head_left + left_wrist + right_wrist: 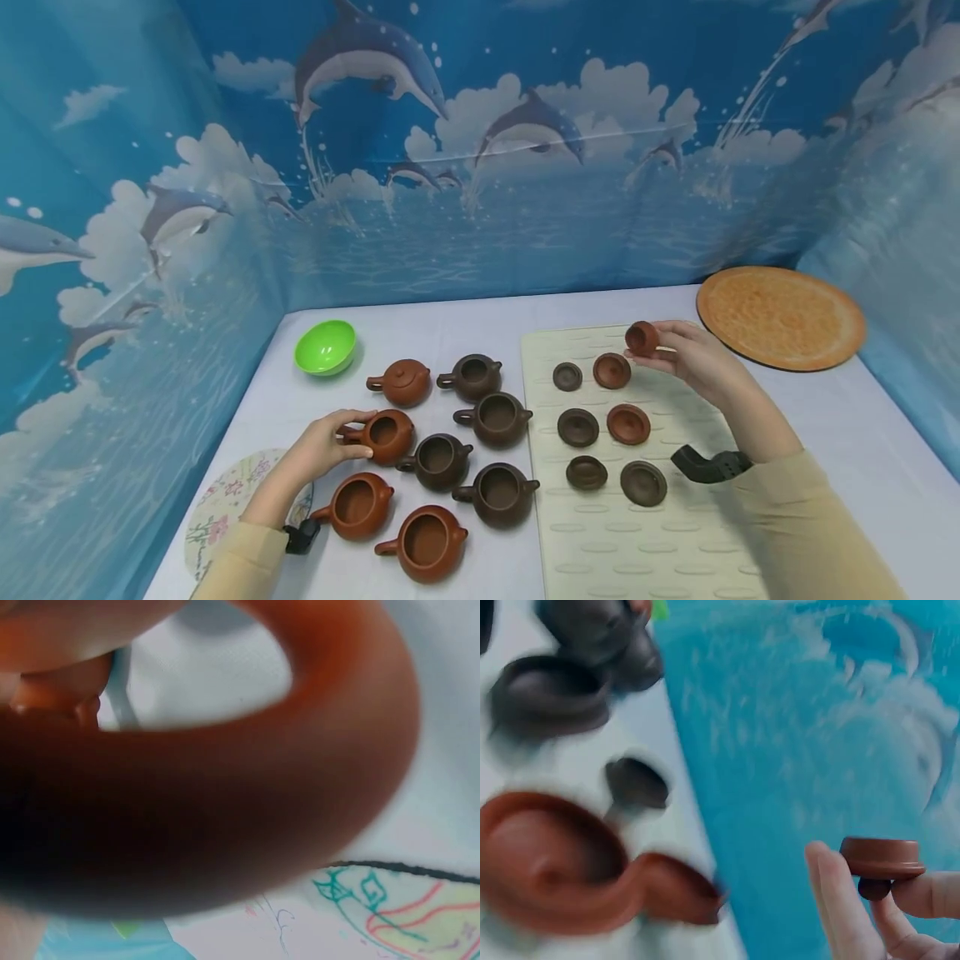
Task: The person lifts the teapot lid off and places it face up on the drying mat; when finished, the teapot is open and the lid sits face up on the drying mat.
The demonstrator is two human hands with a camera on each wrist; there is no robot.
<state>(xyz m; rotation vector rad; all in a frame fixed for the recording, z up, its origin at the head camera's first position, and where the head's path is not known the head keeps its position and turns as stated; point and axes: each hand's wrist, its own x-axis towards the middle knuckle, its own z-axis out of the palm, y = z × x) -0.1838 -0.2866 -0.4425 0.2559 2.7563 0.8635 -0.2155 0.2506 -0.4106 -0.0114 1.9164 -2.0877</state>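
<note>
My left hand (330,446) grips a reddish-brown teapot (385,435) at its handle side, thumb low and fingers over the top; the pot has no lid on. A large blurred clay handle (360,750) fills much of the left wrist view. In my right hand (686,354) is a small reddish-brown teapot lid (642,338), raised over the far end of the cream mat (600,550). The right wrist view shows the lid (883,857) pinched by its round knob between thumb and fingers, knob downward. Below it lie reddish lids (612,371) and dark lids (577,427).
Several open teapots, reddish (426,543) and dark (504,494), stand left of the mat. One reddish teapot (405,382) wears its lid. A green bowl (325,348) stands back left, a floral round mat (225,500) front left, a pizza-like round board (780,318) back right.
</note>
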